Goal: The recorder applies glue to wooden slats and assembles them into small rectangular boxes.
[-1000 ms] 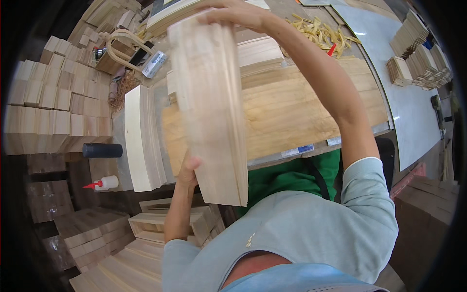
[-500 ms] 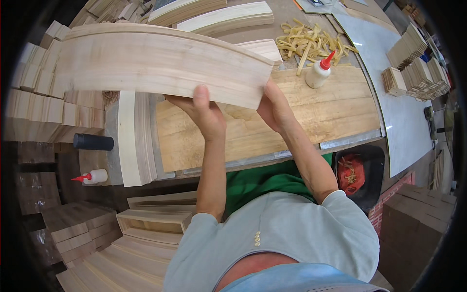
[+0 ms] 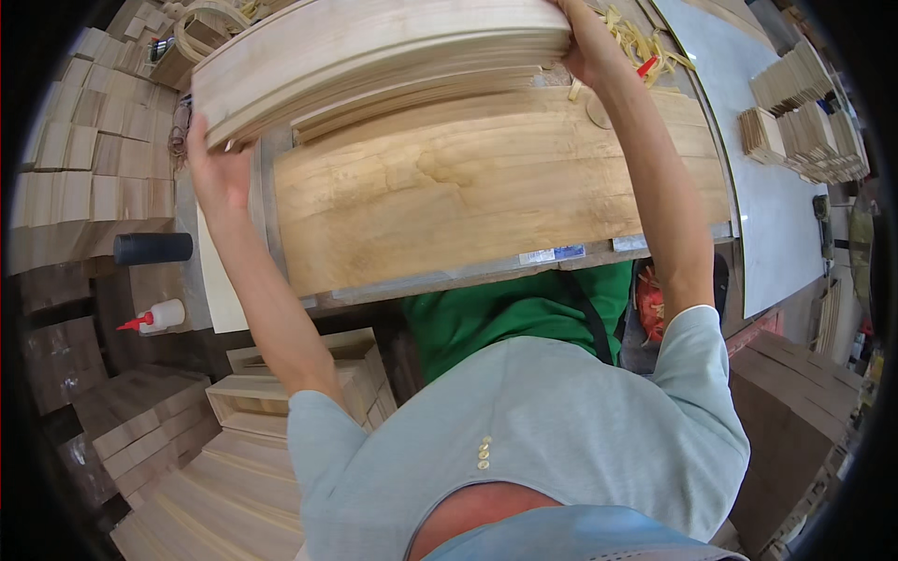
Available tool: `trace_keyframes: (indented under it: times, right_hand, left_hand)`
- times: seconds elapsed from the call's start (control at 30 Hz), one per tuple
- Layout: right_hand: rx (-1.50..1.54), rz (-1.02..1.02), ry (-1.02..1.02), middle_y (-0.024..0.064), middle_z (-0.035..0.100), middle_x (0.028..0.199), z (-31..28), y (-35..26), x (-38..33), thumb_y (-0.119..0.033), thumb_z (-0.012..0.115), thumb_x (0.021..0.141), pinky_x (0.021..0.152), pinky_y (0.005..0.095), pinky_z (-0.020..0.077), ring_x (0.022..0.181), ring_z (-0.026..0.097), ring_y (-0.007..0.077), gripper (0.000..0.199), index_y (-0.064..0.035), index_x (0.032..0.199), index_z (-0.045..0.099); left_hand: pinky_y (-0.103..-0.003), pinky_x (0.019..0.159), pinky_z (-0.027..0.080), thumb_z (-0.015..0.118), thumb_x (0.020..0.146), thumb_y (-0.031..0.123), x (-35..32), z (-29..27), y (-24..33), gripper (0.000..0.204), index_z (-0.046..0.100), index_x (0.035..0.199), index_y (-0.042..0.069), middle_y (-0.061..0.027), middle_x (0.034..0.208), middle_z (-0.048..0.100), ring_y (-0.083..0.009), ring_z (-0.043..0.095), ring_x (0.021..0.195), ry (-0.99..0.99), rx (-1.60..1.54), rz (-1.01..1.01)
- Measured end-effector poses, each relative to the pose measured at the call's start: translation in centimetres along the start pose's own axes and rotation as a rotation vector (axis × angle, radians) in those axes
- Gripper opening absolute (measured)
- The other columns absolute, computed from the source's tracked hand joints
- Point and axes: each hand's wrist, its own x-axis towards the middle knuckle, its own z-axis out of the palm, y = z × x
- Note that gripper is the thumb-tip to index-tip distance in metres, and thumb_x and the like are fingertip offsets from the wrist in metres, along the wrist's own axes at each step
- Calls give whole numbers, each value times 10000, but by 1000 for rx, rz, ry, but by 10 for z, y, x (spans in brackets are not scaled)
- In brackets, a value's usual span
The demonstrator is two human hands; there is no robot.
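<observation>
A long pale wooden board (image 3: 374, 47) with a groove along its edge spans the far side of the bench, on or just over a stack of similar boards (image 3: 412, 93). My left hand (image 3: 221, 170) is closed on its left end, thumb at the corner and fingers curled underneath. At the opposite end my right hand (image 3: 587, 47) grips the board, its fingers partly hidden. Nearer me lies a wide flat wooden panel (image 3: 468, 196). My right forearm mostly covers a glue bottle, whose red nozzle (image 3: 646, 66) shows beside it.
Yellowish strips (image 3: 659, 47) lie in a heap beyond my right arm. Wood blocks (image 3: 75, 140) are piled at left, near a dark cylinder (image 3: 152, 248) and another red-tipped bottle (image 3: 166, 314). A grey-white table (image 3: 786, 224) carries stacked slats (image 3: 804, 140) at right.
The board has moved away from me toward the far stack. My hands have spread apart, the left shifting left to the board's other end and the right moving farther out.
</observation>
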Motion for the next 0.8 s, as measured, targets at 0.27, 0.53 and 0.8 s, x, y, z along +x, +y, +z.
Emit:
trace_keyframes:
  times: [0.27,0.53,0.8]
  right_hand:
    - [-286,152,140,128,612,1137,0,-8,27,-458,598,832,832,353,445,1016,565,225,592,-8,1214,551]
    - [-480,275,137,110,566,1203,-20,21,45,-456,582,861,920,369,399,1075,520,211,586,-4,1228,523]
    - [-723,5,305,107,557,1153,-45,-18,117,-546,560,852,814,319,389,957,489,163,642,7,1178,574]
  left_hand:
    - [-449,969,378,635,828,305,35,15,-34,515,492,1240,32,-123,1223,517,-246,481,1115,-61,93,-238]
    - [-351,900,382,629,819,438,53,-16,-75,584,504,1229,40,-97,1162,540,-211,508,1001,-131,304,-355]
    - [-386,1095,286,436,972,440,112,-13,-31,588,417,1332,-24,-186,1336,463,-278,439,1243,-154,252,-198]
